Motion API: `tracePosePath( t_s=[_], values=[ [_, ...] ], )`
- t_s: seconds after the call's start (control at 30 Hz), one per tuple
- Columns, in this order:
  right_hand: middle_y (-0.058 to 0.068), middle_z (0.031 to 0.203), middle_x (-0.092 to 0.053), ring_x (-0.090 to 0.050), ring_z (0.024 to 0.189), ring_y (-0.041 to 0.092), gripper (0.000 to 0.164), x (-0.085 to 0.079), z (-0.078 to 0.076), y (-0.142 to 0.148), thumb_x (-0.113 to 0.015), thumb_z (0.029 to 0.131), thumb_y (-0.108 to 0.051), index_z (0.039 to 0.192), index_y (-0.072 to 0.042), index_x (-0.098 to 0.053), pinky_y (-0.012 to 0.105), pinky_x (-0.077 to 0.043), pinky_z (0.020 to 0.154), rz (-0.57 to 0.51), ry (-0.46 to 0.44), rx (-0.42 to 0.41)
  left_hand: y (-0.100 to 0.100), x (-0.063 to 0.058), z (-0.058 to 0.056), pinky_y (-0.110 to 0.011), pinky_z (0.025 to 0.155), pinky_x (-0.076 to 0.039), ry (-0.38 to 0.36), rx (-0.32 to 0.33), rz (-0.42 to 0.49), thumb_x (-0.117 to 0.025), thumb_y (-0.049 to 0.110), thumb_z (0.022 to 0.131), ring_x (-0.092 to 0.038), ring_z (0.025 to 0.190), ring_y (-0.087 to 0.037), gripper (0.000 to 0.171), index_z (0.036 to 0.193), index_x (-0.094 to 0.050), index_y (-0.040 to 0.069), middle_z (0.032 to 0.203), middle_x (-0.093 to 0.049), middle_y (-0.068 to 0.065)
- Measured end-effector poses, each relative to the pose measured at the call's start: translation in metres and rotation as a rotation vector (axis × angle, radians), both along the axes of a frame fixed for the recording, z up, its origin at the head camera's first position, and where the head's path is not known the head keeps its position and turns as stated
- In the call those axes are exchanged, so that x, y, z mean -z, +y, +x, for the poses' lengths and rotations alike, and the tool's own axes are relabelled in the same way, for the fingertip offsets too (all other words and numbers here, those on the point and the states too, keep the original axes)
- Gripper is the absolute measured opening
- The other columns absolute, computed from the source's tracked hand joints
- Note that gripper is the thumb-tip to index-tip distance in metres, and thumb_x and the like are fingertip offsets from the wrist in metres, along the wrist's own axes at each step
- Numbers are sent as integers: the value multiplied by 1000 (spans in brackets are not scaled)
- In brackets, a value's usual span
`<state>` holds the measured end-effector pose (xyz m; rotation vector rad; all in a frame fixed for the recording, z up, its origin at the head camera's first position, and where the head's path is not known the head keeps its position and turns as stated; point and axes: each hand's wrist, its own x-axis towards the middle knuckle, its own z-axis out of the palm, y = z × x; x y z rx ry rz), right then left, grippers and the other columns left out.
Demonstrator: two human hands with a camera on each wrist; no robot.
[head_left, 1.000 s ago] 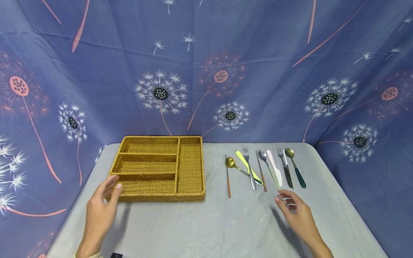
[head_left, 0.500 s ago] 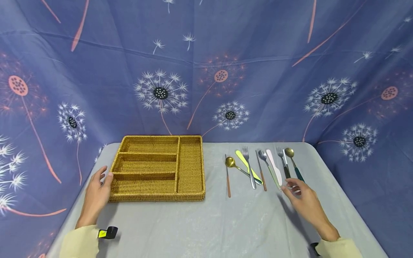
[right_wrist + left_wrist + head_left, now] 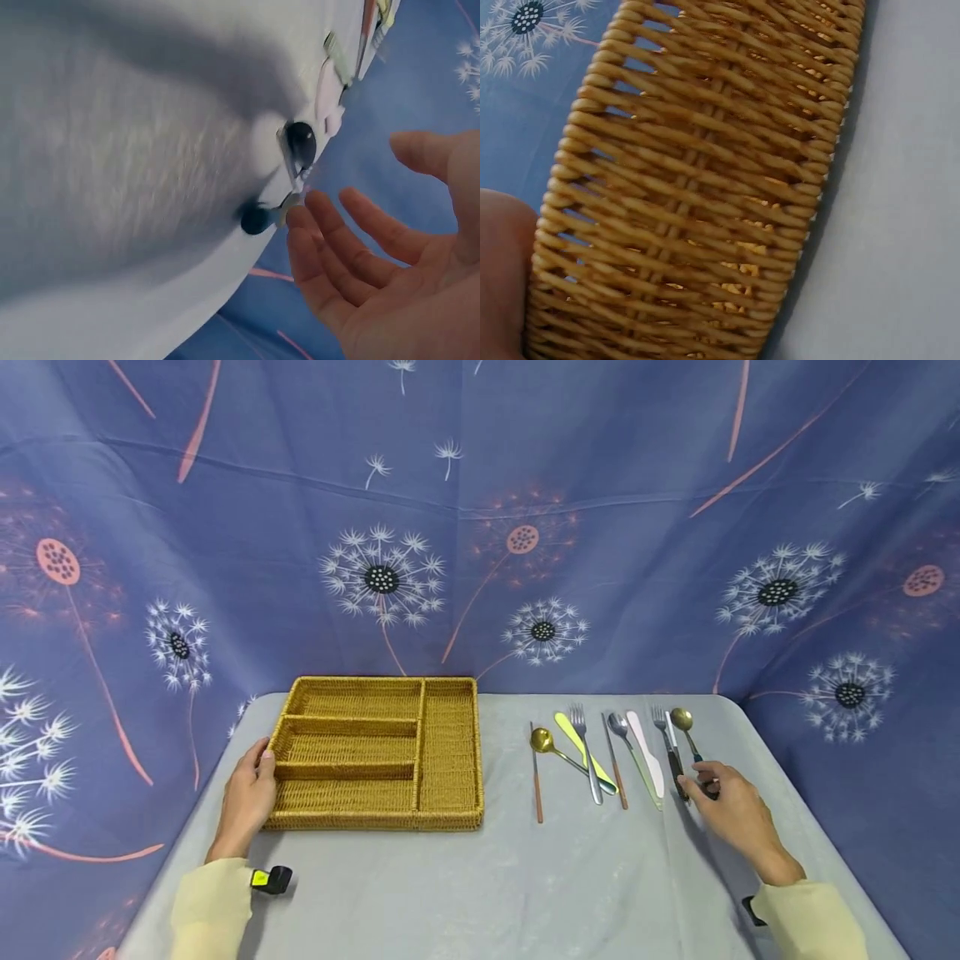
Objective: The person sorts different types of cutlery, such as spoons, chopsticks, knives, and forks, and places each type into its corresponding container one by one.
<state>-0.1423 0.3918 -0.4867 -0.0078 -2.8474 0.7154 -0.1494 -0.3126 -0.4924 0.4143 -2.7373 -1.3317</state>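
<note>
At the left end of a woven divided cutlery basket [image 3: 450,743], my left hand [image 3: 247,797] rests against the outer side with the thumb by the rim. Its fingertips are hidden in the left wrist view, where the woven wall [image 3: 690,172] fills the middle. My right hand [image 3: 738,810] hovers over the lower end of a gold spoon [image 3: 682,720], covering part of its dark green handle. In the right wrist view the fingers are loosely bent, the thumb stands apart, and nothing is held. Just left lie a dark-handled fork [image 3: 659,718] and a slim white-and-dark utensil [image 3: 671,731].
Further left in the row lie a pink knife [image 3: 647,752], a green-handled spoon [image 3: 618,725], a silver fork [image 3: 578,720], a yellow-green knife [image 3: 566,725], another gold spoon [image 3: 542,741] and two brown-ended sticks. A patterned cloth [image 3: 480,527] hangs behind the grey table [image 3: 450,893].
My left hand has moved right, up against the basket's side. My right hand has shifted right from near the green-handled spoon to the dark green spoon handle. The view has shifted slightly.
</note>
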Motion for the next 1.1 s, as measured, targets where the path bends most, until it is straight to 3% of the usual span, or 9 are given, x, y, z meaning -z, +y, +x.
tracePosePath(
  t_s=[0.13,0.4,0.6,0.83,1.1],
  values=[
    [29,110,-69,-70,92,43,47,1,-11,13,-68,107,-29,130,11,-64,46,-53,63,31,-30,-2,1,3,0,-74,123,-22,18,-2,-21,-19,41,118,-21,155,-59,65,171,-20,2,170,-24,-35],
    [33,104,-64,-65,92,47,57,8,-28,33,-66,106,-26,134,22,-54,62,-53,70,59,-92,-3,-2,3,4,-70,126,-20,-41,3,-41,-18,38,118,-21,157,-56,63,171,-21,3,171,-25,-32],
    [40,101,-59,-64,89,53,45,12,-40,41,-70,100,-12,120,26,-58,68,-53,74,94,-98,-12,-2,7,1,-70,126,-20,-73,3,-21,-15,44,118,-21,156,-57,68,171,-20,1,170,-25,-33],
    [34,95,-60,-64,84,47,30,15,-46,37,-68,94,-1,109,24,-61,64,-53,72,55,-86,17,-1,8,1,-70,126,-20,-71,-13,-16,-16,44,118,-22,156,-57,68,170,-23,0,169,-27,-33],
    [31,92,-62,-64,80,43,28,18,-48,36,-65,93,1,109,25,-61,55,-55,65,37,-94,53,-2,8,0,-72,125,-20,-63,-9,-18,-15,48,117,-22,155,-58,71,170,-22,2,170,-26,-33]
  ],
)
